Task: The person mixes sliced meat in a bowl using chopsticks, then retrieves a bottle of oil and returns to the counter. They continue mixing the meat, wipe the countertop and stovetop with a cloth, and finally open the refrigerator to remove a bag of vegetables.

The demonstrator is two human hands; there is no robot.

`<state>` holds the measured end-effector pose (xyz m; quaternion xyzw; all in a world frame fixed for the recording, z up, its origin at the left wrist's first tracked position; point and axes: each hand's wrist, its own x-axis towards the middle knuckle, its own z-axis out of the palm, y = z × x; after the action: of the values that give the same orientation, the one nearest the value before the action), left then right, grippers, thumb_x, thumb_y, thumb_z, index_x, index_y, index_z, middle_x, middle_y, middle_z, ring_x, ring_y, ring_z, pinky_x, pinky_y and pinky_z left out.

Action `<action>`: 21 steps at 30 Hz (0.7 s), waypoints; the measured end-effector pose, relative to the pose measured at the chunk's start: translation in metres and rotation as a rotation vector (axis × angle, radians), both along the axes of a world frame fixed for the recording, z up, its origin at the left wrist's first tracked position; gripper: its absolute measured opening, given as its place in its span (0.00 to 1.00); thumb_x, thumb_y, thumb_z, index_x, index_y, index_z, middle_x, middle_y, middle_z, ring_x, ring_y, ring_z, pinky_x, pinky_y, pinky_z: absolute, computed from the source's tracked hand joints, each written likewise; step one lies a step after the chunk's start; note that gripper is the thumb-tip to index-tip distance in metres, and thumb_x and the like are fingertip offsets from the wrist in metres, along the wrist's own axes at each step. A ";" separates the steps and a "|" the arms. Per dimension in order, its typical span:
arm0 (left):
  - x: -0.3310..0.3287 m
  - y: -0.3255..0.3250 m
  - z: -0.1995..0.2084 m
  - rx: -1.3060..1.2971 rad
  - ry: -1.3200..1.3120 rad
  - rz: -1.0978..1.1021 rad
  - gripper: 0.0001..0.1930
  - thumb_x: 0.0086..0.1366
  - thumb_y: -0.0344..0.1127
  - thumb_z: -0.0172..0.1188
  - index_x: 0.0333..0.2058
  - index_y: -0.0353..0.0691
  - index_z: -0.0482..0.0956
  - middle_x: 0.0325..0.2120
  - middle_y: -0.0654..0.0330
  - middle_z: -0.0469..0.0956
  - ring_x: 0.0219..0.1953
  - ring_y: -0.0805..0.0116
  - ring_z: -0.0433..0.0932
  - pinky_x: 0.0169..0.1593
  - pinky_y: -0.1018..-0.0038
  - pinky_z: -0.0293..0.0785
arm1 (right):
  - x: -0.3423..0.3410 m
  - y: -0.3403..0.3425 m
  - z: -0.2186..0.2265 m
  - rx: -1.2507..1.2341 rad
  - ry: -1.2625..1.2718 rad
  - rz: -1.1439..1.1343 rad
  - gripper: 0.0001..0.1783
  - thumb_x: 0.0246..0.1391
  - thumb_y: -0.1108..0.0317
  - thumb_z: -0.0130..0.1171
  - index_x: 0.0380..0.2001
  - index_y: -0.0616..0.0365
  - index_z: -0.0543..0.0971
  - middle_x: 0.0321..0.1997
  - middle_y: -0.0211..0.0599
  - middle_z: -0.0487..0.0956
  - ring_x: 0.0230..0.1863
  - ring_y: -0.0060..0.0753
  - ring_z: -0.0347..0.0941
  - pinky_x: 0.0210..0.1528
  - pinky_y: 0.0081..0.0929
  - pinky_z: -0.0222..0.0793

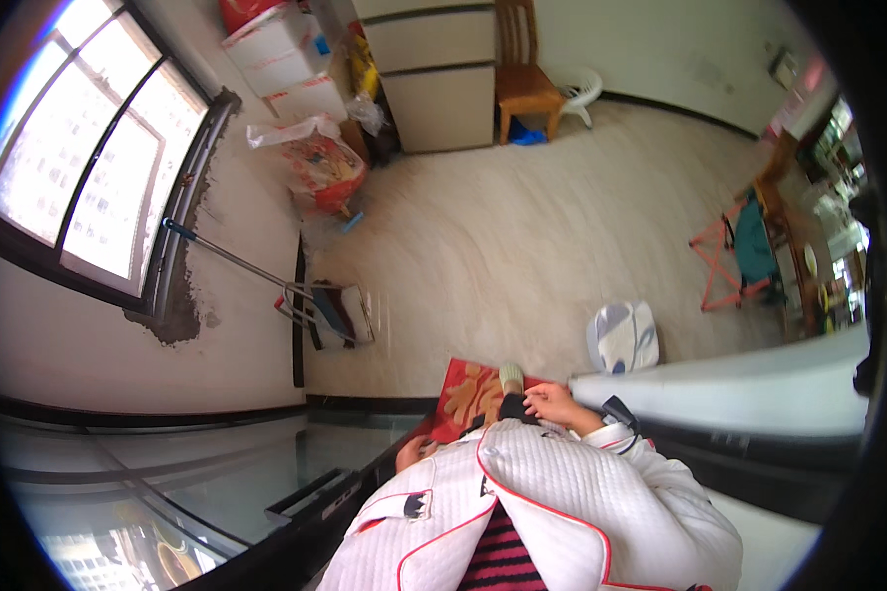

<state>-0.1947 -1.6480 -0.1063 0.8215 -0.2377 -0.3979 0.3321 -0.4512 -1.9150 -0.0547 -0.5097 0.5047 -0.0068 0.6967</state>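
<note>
My right hand (554, 406) is in front of my body with its fingers loosely bent and a gap at the thumb; I see nothing in it. It is above my dark trouser leg, near the white surface at the right. My left hand (416, 452) hangs low beside the white quilted jacket (434, 492), close to the glass door (217, 473) with its black frame. The jacket hides part of that hand, and its fingers are hard to make out. Below me one foot in a pale green slipper (511, 375) stands on a red patterned mat (468, 394).
A long-handled dustpan (350, 315) leans by the left wall under the window. A round patterned stool (623, 337) stands ahead right, a folding stool (754, 246) farther right. At the back are boxes (286, 54), a cabinet (439, 98) and a wooden chair (527, 89).
</note>
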 end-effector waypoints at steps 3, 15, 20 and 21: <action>0.012 -0.023 -0.018 -0.005 0.091 0.291 0.18 0.62 0.47 0.67 0.38 0.37 0.85 0.32 0.51 0.85 0.33 0.55 0.85 0.38 0.63 0.79 | 0.028 -0.075 0.005 0.027 -0.090 0.110 0.18 0.65 0.71 0.51 0.54 0.70 0.75 0.41 0.42 0.83 0.37 0.29 0.82 0.40 0.26 0.78; 0.114 -0.133 -0.069 0.213 0.134 0.453 0.17 0.63 0.46 0.65 0.35 0.35 0.85 0.28 0.51 0.84 0.30 0.58 0.85 0.36 0.64 0.79 | 0.154 -0.241 -0.004 0.008 -0.072 0.322 0.16 0.64 0.72 0.52 0.51 0.72 0.76 0.42 0.44 0.83 0.38 0.32 0.83 0.42 0.29 0.79; 0.184 -0.178 -0.108 0.219 0.165 0.454 0.17 0.63 0.46 0.65 0.34 0.35 0.85 0.26 0.51 0.84 0.29 0.59 0.85 0.35 0.65 0.79 | 0.239 -0.318 -0.001 -0.100 0.004 0.363 0.16 0.64 0.71 0.51 0.50 0.72 0.76 0.42 0.43 0.83 0.38 0.31 0.82 0.43 0.29 0.79; 0.199 -0.186 -0.114 0.206 0.165 0.454 0.17 0.63 0.46 0.65 0.34 0.35 0.85 0.26 0.51 0.84 0.29 0.59 0.85 0.35 0.65 0.79 | 0.252 -0.329 0.004 -0.105 0.042 0.345 0.16 0.64 0.71 0.51 0.51 0.72 0.76 0.42 0.42 0.83 0.38 0.31 0.82 0.44 0.28 0.79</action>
<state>0.0039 -1.8345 -0.2204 0.8481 0.0227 -0.4009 0.3456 -0.1993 -2.2439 -0.0511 -0.6243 0.4232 0.0970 0.6494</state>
